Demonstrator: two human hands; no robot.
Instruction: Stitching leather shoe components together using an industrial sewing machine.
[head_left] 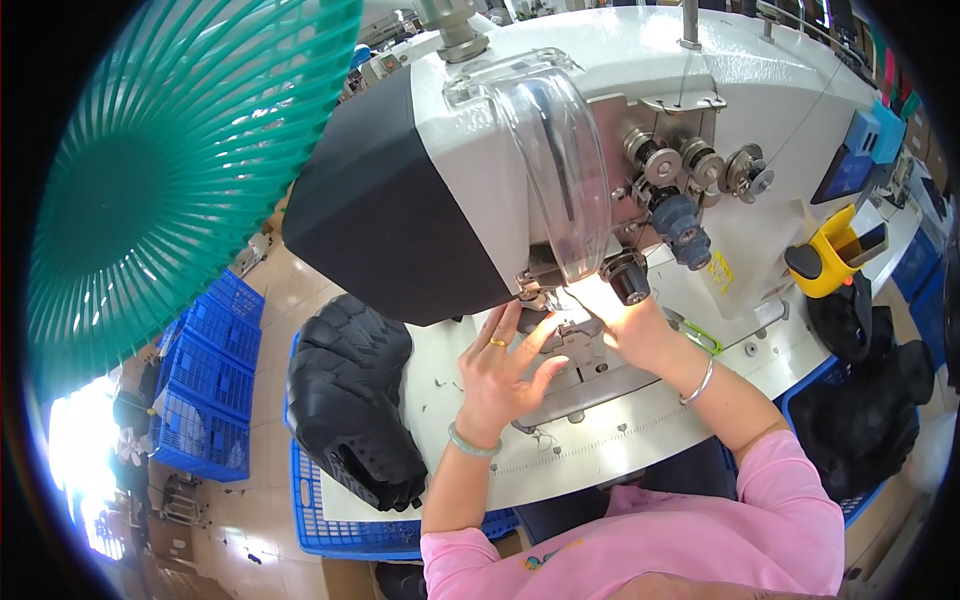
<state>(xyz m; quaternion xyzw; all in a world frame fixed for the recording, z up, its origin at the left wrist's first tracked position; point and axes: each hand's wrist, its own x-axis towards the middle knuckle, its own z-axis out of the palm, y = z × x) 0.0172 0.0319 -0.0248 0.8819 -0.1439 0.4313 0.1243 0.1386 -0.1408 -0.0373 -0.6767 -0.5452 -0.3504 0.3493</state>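
Observation:
A large white sewing machine (460, 190) with a black end cover stands in front of me. My left hand (505, 375) is open, its fingers spread on the bed beside the needle area, fingertips close to a small dark piece (538, 318) that is partly hidden. My right hand (635, 330) reaches in from the other side with curled fingers under the machine head. Strong lamp glare washes out those fingertips, and whatever they hold cannot be made out. Green-handled thread snips (697, 335) lie just beyond my right wrist.
Nested black perforated pieces like shoe uppers (350, 400) lie at the table's left edge, above a blue crate (350, 535). A green fan guard (190, 150) looms at upper left. A yellow holder (822, 258) sits right. Black material (860, 430) fills another crate at right.

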